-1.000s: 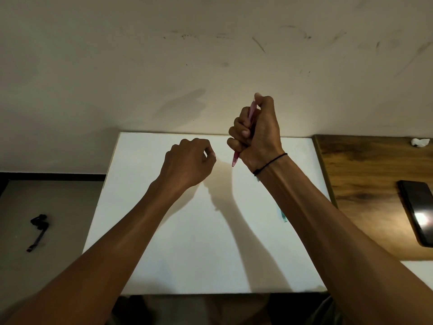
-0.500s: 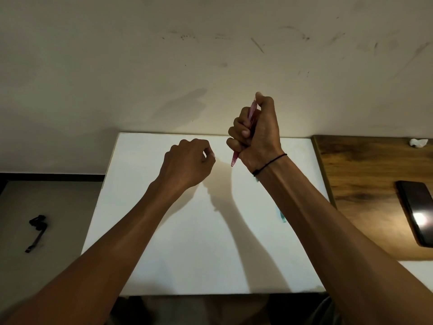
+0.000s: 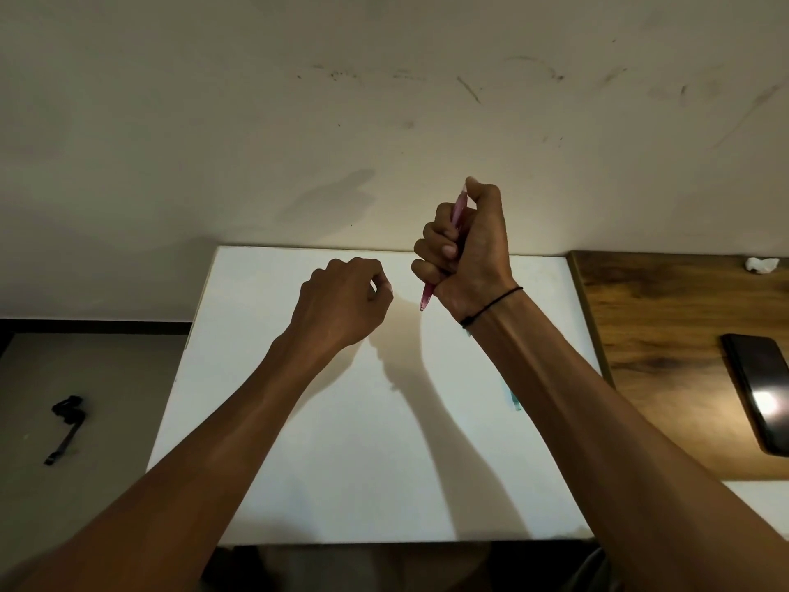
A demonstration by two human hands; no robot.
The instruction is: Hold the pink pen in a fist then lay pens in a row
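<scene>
Unchanged from half a second ago: right hand fisted round pink pen, tip down, above white table far edge. Left hand curled, empty, just left. Bare surface nearer; phone well right.

Two hands, one pink pen, one phone, one white board.

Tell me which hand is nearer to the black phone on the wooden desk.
Right. The right hand, gripping a pink pen, is raised closer to the phone; the left hand hangs farther away over the white board.
</scene>
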